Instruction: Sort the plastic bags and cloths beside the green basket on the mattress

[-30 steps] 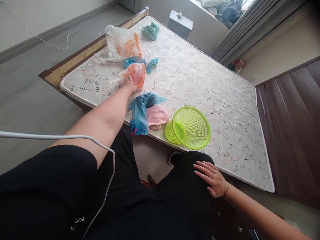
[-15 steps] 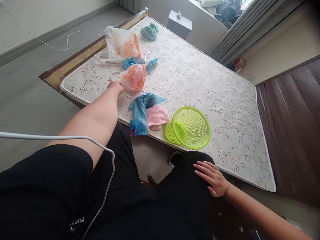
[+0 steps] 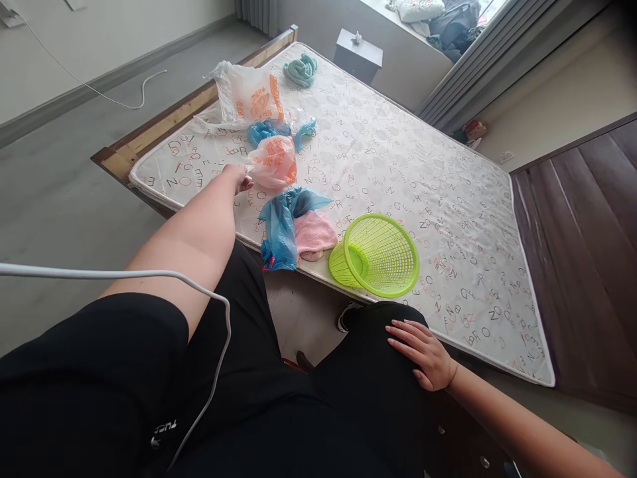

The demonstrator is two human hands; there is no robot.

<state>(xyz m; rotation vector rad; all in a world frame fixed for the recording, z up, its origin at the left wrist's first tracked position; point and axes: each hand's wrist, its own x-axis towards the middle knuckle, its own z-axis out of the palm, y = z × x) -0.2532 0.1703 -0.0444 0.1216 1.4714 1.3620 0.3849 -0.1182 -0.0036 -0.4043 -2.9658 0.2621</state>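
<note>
Grey floor (image 3: 60, 172), letter-print mattress (image 3: 398, 153), small dark nightstand (image 3: 359, 56), grey curtains (image 3: 488, 60).

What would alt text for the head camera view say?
A person's left hand pinches the edge of an orange-and-white plastic bag on a bare mattress, while the right hand rests on their knee. Nearby lie a blue bag, pink cloth and tipped green basket.

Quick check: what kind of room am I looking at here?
Most likely a bedroom: a bare mattress on a wooden bed frame, a small nightstand at its far end, and curtains by a window.
</note>
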